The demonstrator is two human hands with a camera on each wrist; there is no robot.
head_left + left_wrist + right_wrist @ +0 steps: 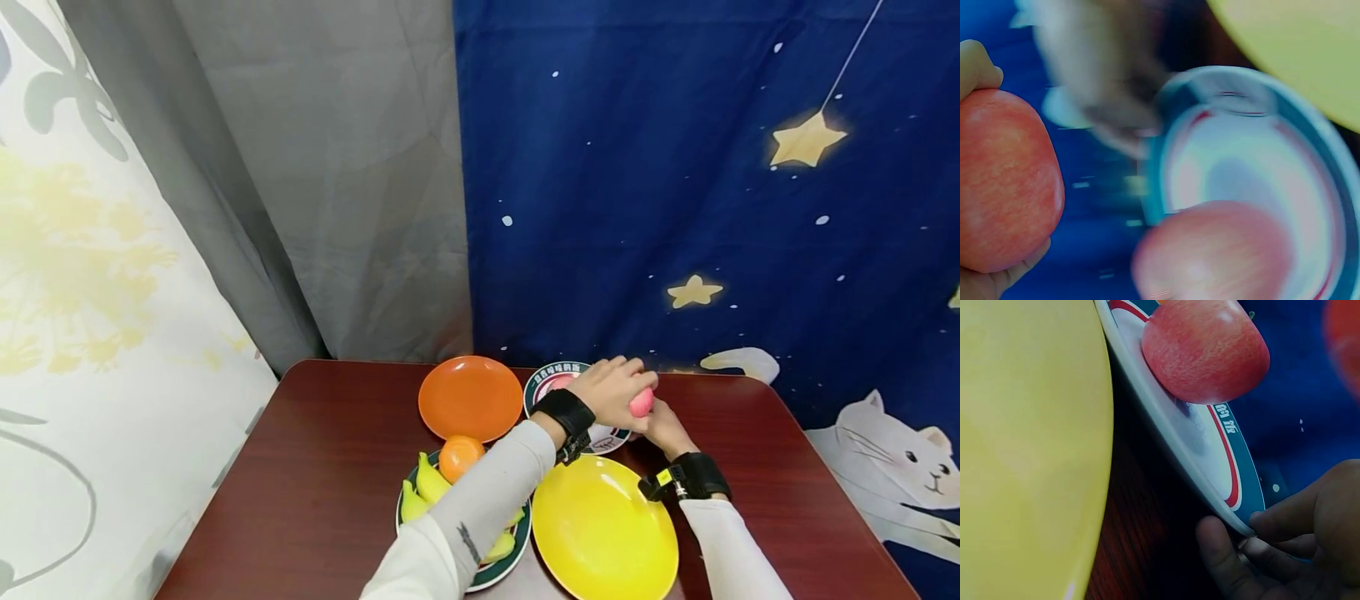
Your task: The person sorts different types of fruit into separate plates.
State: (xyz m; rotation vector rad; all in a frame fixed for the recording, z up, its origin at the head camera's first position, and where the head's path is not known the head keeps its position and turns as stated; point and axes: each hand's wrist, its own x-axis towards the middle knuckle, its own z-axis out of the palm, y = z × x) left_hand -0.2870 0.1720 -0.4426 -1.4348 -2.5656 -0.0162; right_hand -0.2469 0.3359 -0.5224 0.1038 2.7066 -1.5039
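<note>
1. Gripping a pink apple (642,402), the left hand (613,390) hovers over the white teal-rimmed plate (1235,464).
2. Right hand (1285,550) pinches that plate's rim; a second apple (1205,350) lies on it.
3. Yellow plate (600,533) sits just beside; orange plate (469,397) and fruit plate (442,492) share the desk (315,483).

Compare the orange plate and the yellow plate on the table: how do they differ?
The orange plate lies at the table's far edge, the yellow plate at the near edge. The orange plate looks smaller, though that may be distance. The yellow plate sits between the two forearms, just before the right hand; the orange plate lies left of the left hand. Both are plain, round and hold nothing.
</note>
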